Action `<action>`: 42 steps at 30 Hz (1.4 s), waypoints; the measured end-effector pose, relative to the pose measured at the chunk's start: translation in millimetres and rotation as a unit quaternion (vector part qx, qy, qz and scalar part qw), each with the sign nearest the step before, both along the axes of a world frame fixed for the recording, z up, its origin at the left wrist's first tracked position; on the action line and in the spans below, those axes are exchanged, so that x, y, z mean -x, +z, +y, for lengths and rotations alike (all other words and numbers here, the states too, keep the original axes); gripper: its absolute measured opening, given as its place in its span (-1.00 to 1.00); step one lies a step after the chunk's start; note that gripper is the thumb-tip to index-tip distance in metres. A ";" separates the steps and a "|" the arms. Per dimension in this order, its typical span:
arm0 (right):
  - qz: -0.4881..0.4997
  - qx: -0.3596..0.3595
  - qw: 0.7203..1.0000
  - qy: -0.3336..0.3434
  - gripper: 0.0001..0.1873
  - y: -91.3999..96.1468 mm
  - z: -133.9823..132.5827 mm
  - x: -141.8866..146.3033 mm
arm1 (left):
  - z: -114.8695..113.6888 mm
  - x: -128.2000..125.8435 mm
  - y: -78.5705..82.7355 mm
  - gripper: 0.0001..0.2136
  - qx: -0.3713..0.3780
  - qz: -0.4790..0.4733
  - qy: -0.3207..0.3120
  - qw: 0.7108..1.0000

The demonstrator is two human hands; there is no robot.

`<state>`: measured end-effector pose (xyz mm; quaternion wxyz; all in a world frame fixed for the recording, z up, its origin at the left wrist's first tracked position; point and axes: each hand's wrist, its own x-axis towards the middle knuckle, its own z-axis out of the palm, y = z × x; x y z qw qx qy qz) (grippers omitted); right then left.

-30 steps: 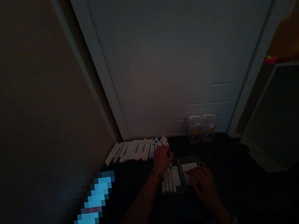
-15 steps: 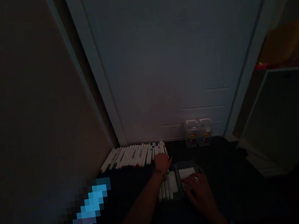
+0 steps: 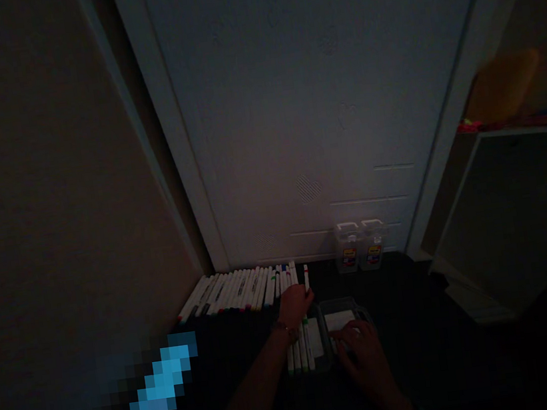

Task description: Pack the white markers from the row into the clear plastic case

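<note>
The scene is very dark. My left hand (image 3: 293,305) is closed around a white marker (image 3: 306,277) that sticks up from my fingers at the right end of a long row of white markers (image 3: 234,291) lying on the dark floor by the door. A few more markers (image 3: 300,353) lie just below that hand. My right hand (image 3: 358,352) rests, fingers spread, on a small clear plastic case (image 3: 341,314) with a white card inside.
A white door (image 3: 301,107) stands straight ahead, a beige wall on the left. Two small clear boxes (image 3: 360,254) with coloured labels stand at the door's foot. A dark cabinet (image 3: 516,213) is on the right. A blurred blue patch (image 3: 152,396) lies at lower left.
My left hand has lifted one marker out of the row's right end and now holds it upright. My right hand has stayed on the case. The view has shifted slightly.
</note>
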<state>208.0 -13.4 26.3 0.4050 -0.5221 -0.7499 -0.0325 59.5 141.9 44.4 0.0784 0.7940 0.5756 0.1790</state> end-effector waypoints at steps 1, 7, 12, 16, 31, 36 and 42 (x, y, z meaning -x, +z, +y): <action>0.001 0.003 1.000 0.002 -0.77 0.7 -0.3 0.3 | -1.8 2.7 0.5 -0.67 -0.002 -0.016 -0.004 1.000; -0.027 0.027 0.999 0.020 -0.76 6.5 -5.6 5.0 | -13.8 24.5 -3.9 -0.62 -0.014 -0.174 -0.025 0.984; -0.053 0.015 0.998 0.009 -0.74 8.5 -2.4 3.5 | -26.9 42.0 -14.7 -0.70 -0.023 -0.374 0.004 0.927; -0.056 0.007 0.998 -0.016 -0.61 16.7 19.5 -1.1 | -33.7 50.6 -15.0 -0.71 -0.052 -0.418 0.015 0.907; -0.088 0.027 0.996 0.012 -0.62 9.4 38.7 25.2 | -40.4 66.4 -20.8 -0.63 -0.003 -0.499 0.061 0.864; -0.067 0.027 0.997 0.016 -0.69 8.1 35.0 23.3 | -41.6 62.5 -23.8 -0.62 0.020 -0.517 0.042 0.855; -0.058 0.029 0.998 0.028 -0.71 8.3 35.8 20.6 | -41.0 65.7 -28.1 -0.61 0.014 -0.538 0.060 0.841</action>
